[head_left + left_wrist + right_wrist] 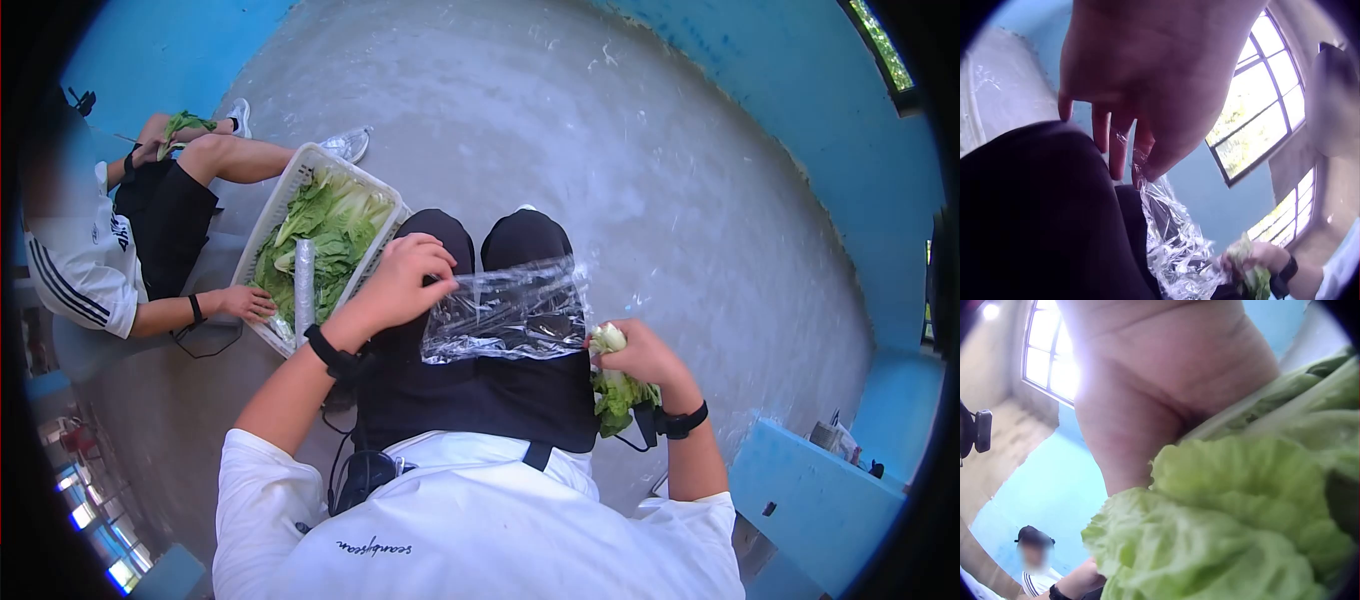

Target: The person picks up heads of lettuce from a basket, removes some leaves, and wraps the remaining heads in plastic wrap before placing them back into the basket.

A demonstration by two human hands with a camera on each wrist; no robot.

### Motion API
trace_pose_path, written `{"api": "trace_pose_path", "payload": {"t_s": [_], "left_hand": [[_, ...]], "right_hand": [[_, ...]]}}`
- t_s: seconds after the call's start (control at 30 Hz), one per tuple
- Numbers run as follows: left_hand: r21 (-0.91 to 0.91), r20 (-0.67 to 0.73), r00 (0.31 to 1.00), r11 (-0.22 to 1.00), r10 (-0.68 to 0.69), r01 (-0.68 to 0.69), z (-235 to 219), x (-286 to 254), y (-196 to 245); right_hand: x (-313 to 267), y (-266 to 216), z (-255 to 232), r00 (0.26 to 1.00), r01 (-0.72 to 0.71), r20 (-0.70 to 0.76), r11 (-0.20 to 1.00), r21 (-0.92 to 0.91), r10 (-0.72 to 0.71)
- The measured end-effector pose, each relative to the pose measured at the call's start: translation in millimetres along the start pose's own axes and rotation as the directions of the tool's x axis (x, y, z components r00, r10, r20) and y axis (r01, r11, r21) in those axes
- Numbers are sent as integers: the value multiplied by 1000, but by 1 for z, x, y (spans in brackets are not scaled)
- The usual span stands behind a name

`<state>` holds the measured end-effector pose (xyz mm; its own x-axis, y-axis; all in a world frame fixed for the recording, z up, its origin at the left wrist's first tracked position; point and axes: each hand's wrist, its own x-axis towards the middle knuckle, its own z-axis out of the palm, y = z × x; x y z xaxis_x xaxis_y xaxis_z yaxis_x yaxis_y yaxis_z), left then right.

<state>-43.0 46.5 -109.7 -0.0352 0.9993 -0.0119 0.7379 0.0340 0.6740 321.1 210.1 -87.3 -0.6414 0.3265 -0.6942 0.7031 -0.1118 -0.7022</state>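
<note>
Clear plastic film [510, 312] lies spread across the dark-trousered thighs. My left hand [408, 280] pinches its left edge between thumb and fingers; in the left wrist view the crinkled film [1179, 250] hangs from the fingertips of that hand [1147, 81]. At the film's right edge, my right hand [645, 358] grips a leafy green vegetable [620, 395], its pale stem end pointing up past the fingers. In the right wrist view the broad leaves [1229, 512] fill the area below the hand [1166, 381] and hide the fingers.
A white basket [388, 190] of leafy vegetables stands left of my knees, with a roll of film [304, 285] on the leaves. Beside it sits another person [85, 255], one hand at the basket and the other holding greens [185, 125]. A blue ledge [810, 490] is at lower right.
</note>
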Motion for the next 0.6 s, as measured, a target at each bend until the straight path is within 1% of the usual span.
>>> {"api": "trace_pose_path", "payload": {"t_s": [0.03, 0.1, 0.13, 0.23, 0.27, 0.33, 0.37, 0.43, 0.53, 0.6], "left_hand": [[-124, 20, 995, 988, -93, 94, -4, -2, -8], [-356, 89, 960, 892, -265, 279, -13, -4, -21], [-280, 152, 936, 894, -318, 349, -21, -3, -23], [-403, 281, 873, 776, -399, 485, -26, -2, -26], [-471, 262, 883, 747, -389, 469, -25, -2, -22], [-600, 224, 901, 676, -372, 428, -21, -4, -12], [-579, 237, 886, 674, -399, 459, -20, -5, -12], [-538, 262, 854, 666, -450, 516, -20, -8, -12], [-585, 224, 865, 648, -448, 487, -10, -14, -24], [-701, 182, 871, 561, -457, 441, -9, -14, -32]], "right_hand": [[-3, 0, -4, 1000, -16, 8, 1000, 11, 16], [-9, 1, -11, 999, -51, 17, 999, -5, 51], [-13, 2, -15, 997, -70, 18, 997, -31, 71], [-18, 6, -19, 994, -101, 34, 993, -63, 103], [-19, 6, -19, 993, -108, 43, 992, -66, 111], [-19, 11, -15, 998, -50, 31, 999, 0, 50], [-18, 14, -14, 1000, -20, 24, 999, 33, 20], [-18, 14, -14, 999, -36, 27, 999, 21, 36], [-19, 15, -17, 995, -81, 62, 997, 0, 81], [-19, 17, -20, 991, -95, 93, 995, -6, 95]]}}
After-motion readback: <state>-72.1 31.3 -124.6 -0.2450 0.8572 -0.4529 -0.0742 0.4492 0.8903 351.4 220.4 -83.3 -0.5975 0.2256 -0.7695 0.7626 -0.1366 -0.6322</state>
